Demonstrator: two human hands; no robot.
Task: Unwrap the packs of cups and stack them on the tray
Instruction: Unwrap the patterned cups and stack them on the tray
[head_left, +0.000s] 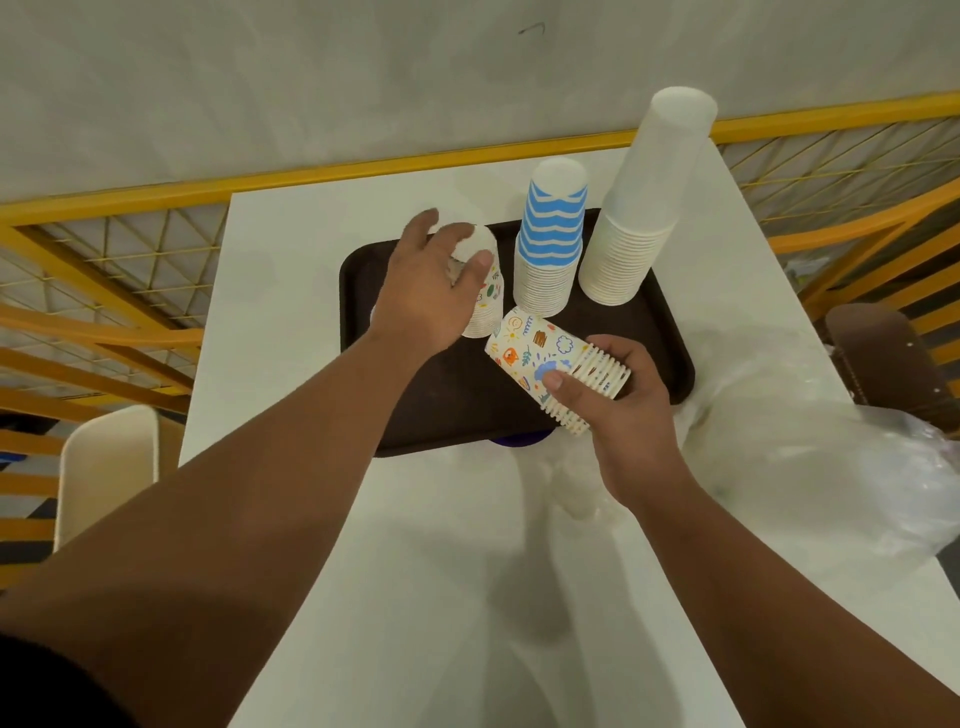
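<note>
We look down on a white rectangular tabletop (311, 519) set against a pale wall, with yellow metal railings behind and to either side. A dark brown plastic tray (415, 405) lies at the tabletop's centre, and at three o'clock from it sits a heap of crumpled clear plastic wrapping (810, 441).

On the tray, at two o'clock, stands the tall stack of plain white paper cups (639, 218), mouths down. Just beside it, at twelve o'clock, stands the shorter stack of blue-and-white striped paper cups (550, 244). At ten o'clock stands the low stack of white paper cups printed with coloured doodles (485, 306), also inverted.

Our left hand (426, 291) rests over the top of that low stack, its grip loosely curved round the uppermost cup. Our right hand (618, 405) has its grip closed round a short bundle of the same doodle-printed cups (545, 364), held tilted on its side above the tray at four o'clock, bottoms pointing toward the standing stacks.

We judge the unwrapping largely done and the stacking under way. The next move calls for turning the bundle mouth-down and nesting it onto the low stack, while the left hand clears away or steadies it.
</note>
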